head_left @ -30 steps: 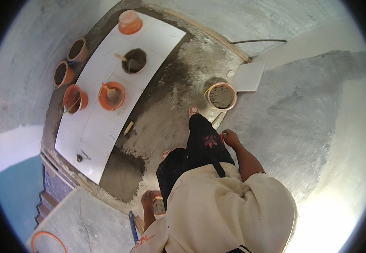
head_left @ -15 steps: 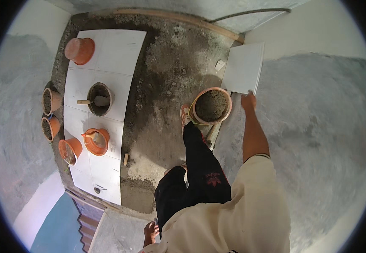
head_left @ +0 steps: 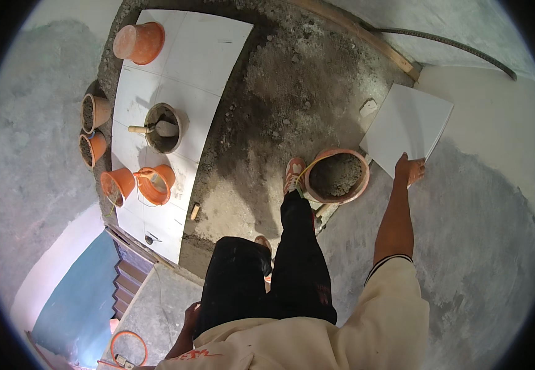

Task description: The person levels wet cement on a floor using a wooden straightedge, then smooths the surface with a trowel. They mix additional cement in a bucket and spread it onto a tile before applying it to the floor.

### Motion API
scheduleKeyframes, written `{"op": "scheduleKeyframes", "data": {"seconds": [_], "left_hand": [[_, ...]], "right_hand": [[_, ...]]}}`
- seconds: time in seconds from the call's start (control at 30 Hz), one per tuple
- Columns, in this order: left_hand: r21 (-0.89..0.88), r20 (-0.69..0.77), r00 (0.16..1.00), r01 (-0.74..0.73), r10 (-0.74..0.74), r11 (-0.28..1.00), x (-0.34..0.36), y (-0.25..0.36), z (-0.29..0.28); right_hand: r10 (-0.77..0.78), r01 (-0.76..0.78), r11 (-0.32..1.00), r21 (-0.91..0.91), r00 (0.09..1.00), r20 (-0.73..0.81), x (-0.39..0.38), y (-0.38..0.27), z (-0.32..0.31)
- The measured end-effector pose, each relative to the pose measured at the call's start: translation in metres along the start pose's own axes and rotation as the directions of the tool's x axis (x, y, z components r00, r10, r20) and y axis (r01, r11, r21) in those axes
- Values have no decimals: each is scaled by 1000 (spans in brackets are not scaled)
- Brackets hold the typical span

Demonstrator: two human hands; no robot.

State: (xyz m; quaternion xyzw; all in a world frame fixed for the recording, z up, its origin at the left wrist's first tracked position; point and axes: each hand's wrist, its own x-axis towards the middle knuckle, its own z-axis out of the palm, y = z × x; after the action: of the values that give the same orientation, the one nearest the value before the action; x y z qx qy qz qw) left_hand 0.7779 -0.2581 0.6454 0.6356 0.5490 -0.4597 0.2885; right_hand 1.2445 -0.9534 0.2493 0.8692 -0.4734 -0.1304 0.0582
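Observation:
My right hand (head_left: 410, 169) reaches to a stack of square white tiles (head_left: 403, 117) leaning by the wall at the right, its fingers closed on the lower edge. Just left of it, a pinkish bucket of grey mortar (head_left: 336, 197), with a yellow cord handle, stands on the rough floor beside my shoe (head_left: 293, 172). My left hand (head_left: 191, 314) hangs low beside my left leg, mostly behind the dark trousers; its fingers and anything in them are hidden.
White tiles (head_left: 218, 46) laid at the left bear several buckets, one with a trowel (head_left: 165, 128). Two mortar buckets (head_left: 98, 110) stand by the left wall. A timber batten (head_left: 360, 34) and a bent rebar (head_left: 452, 43) edge the back. Steps (head_left: 128, 283) and an orange hose (head_left: 144, 345) lie lower left.
My right hand has gone from beside my hip out to the tile stack and now grips its edge. My view has shifted. My left hand has become more hidden.

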Motion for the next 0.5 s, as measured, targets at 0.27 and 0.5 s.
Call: {"op": "scheduleKeyframes", "data": {"seconds": [0.27,0.5], "left_hand": [[274,94,984,-169,149,947,73,29,-7],[287,101,889,-457,448,842,148,183,-49]], "right_hand": [[-45,5,971,238,986,161,35,-8,-23],[-228,157,851,501,970,82,41,-50,10]]}}
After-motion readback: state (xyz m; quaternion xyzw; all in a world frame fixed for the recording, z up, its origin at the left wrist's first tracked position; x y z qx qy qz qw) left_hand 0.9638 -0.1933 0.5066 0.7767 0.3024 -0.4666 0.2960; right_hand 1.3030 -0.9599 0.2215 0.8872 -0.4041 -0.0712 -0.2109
